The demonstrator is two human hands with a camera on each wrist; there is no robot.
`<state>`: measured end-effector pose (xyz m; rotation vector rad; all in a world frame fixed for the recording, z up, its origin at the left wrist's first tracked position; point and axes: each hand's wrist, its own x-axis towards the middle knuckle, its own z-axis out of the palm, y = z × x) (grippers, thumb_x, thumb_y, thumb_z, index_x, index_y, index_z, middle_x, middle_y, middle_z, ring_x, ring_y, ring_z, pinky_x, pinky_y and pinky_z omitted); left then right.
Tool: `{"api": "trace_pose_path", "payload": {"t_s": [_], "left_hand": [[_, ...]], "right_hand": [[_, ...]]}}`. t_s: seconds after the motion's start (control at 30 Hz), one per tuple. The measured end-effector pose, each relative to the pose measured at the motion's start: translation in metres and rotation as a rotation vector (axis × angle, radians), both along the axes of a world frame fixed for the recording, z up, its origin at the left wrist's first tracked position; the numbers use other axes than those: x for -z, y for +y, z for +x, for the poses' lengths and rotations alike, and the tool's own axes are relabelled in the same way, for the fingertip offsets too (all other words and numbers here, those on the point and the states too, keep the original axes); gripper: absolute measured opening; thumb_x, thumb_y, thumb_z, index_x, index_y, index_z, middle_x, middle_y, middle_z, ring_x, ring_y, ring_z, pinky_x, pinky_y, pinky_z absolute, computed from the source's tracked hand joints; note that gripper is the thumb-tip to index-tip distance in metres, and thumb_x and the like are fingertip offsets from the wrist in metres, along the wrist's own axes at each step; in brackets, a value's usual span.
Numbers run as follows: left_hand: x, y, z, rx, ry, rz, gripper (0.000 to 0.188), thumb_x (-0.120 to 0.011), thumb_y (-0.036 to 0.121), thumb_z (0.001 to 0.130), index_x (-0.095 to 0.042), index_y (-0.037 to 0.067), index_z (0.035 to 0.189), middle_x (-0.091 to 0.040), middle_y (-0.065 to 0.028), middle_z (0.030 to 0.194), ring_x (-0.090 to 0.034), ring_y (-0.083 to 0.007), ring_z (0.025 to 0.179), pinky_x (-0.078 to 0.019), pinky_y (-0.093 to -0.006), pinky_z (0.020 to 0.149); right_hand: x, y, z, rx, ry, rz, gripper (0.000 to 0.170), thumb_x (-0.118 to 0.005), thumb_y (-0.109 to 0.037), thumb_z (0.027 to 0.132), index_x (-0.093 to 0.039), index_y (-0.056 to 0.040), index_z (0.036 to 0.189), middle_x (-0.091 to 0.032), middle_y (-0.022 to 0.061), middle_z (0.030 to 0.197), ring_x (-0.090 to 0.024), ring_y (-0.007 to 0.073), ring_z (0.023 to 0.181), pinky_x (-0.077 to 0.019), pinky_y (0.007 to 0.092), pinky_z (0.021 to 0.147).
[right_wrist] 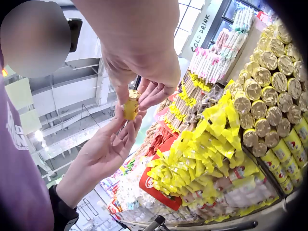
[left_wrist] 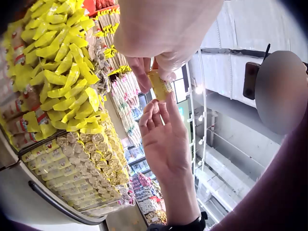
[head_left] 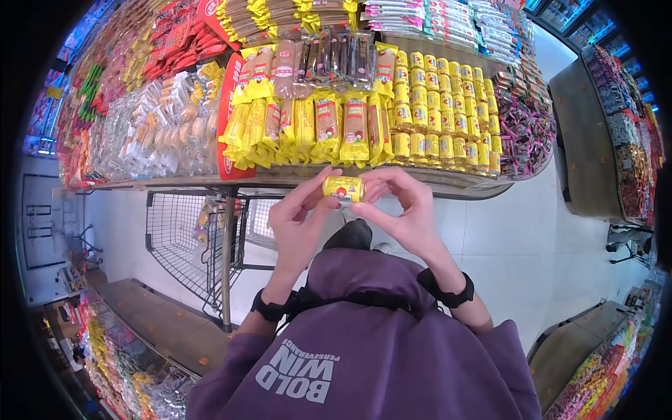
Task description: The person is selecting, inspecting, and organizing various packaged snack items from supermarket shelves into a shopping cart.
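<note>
Pale tiled floor [head_left: 490,231], right; long grey-edged snack counter [head_left: 469,186], top; centre, left hand [head_left: 290,222] and right hand [head_left: 406,211] pinch small yellow wrapped cylinder [head_left: 344,187].

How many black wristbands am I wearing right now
2. One black wristband is on your left wrist, just behind the left hand; the second black wristband is on your right wrist, just behind the right hand. The head view shows both.

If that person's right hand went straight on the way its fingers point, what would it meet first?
The small yellow roll: the right hand seems to be touching its end. The left hand appears next beyond, though exact depth is hard to judge.
</note>
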<state>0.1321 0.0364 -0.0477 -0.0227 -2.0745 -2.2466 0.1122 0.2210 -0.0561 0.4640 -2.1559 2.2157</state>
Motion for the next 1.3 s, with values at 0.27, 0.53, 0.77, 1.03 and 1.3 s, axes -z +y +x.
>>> {"api": "trace_pose_path", "payload": {"t_s": [0.27,0.53,0.77,1.03,1.3], "left_hand": [[0.003,-0.004,-0.061,0.193,0.094,-0.010,0.036,-0.069,-0.002,0.090,-0.062,-0.004,0.125,-0.070,-0.0139,0.116,-0.068,-0.0144,0.095,-0.0567,-0.0290,0.085],[0.002,-0.012,-0.072,0.325,0.033,-0.052,0.035,-0.091,0.005,0.070,-0.062,0.000,0.089,-0.072,-0.0047,0.090,-0.067,-0.0095,0.081,-0.0530,-0.0246,0.075],[0.013,0.006,-0.072,0.249,0.200,-0.514,0.053,-0.099,0.026,0.058,-0.054,0.007,0.079,-0.066,-0.0047,0.074,-0.064,-0.0112,0.063,-0.0519,-0.0246,0.062],[-0.004,0.066,-0.089,0.086,0.547,-0.644,0.062,-0.097,0.016,0.057,-0.065,0.005,0.109,-0.069,-0.0112,0.106,-0.066,-0.0285,0.098,-0.0540,-0.0381,0.085],[-0.004,0.146,-0.104,0.225,0.406,-0.628,0.061,-0.090,0.011,0.065,-0.066,0.004,0.120,-0.069,-0.0095,0.109,-0.064,-0.0272,0.104,-0.0527,-0.0382,0.089]], "right_hand": [[-0.014,0.007,-0.035,0.103,-0.017,0.067,0.036,-0.085,-0.011,0.079,-0.067,0.0016,0.107,-0.070,0.0045,0.089,-0.065,0.0090,0.082,-0.0523,0.0255,0.078],[-0.002,0.004,-0.048,0.038,-0.207,-0.080,0.028,-0.078,-0.015,0.088,-0.068,0.0037,0.106,-0.070,0.0038,0.090,-0.064,0.0071,0.083,-0.0516,0.0244,0.079],[-0.008,0.001,-0.059,-0.072,-0.266,-0.179,0.023,-0.067,-0.017,0.097,-0.064,0.0018,0.111,-0.068,0.0011,0.087,-0.062,0.0049,0.079,-0.0499,0.0227,0.072],[0.007,0.045,-0.066,-0.053,-0.350,-0.295,0.017,-0.062,-0.014,0.101,-0.056,-0.0003,0.109,-0.063,-0.0005,0.085,-0.056,0.0019,0.078,-0.0465,0.0210,0.068],[0.001,0.154,-0.068,-0.065,-0.252,-0.164,0.053,-0.080,-0.010,0.083,-0.056,0.0001,0.129,-0.063,0.0076,0.115,-0.064,0.0097,0.093,-0.0543,0.0253,0.077]]}}
